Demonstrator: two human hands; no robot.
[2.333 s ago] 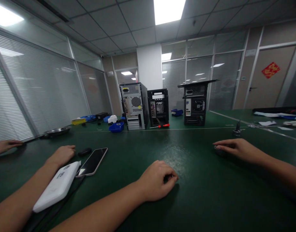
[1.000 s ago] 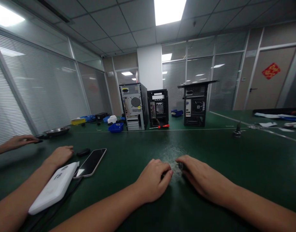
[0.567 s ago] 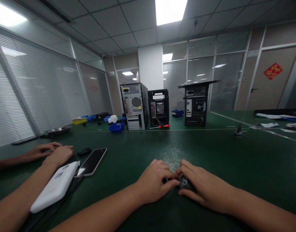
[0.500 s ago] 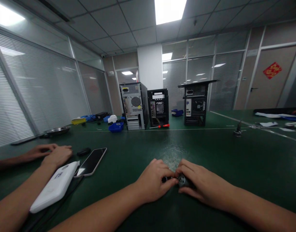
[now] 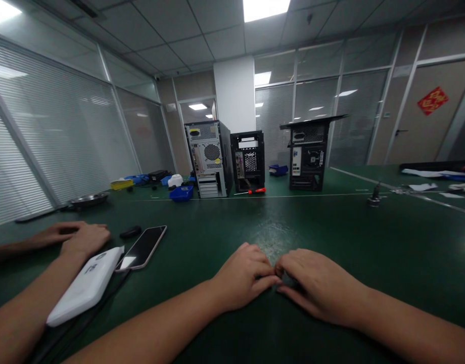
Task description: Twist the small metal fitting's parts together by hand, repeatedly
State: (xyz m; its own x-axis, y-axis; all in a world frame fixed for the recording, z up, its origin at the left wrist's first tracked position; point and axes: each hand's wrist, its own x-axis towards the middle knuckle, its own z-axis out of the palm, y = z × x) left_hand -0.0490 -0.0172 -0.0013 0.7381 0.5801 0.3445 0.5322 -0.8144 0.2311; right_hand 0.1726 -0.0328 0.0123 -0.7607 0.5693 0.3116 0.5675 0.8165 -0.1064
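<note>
My left hand (image 5: 244, 277) rests on the green table mat (image 5: 331, 222) with its fingers curled into a pinch. My right hand (image 5: 319, 287) lies beside it, fingers bent down on the mat. The fingertips of the two hands meet near the middle. Whatever sits between or under them is hidden by the fingers.
A co-worker's two hands (image 5: 79, 237) rest at the left beside a white power bank (image 5: 86, 285), a black phone (image 5: 143, 247) and a small black object (image 5: 130, 232). Three computer cases (image 5: 212, 157) stand at the far edge, with a red screwdriver (image 5: 255, 191), a blue bin (image 5: 181, 193) and a metal dish (image 5: 83, 200).
My right hand came in from the far right with a small dark round part and joined my left hand. The part no longer shows. A co-worker's far hand slid in beside the other.
</note>
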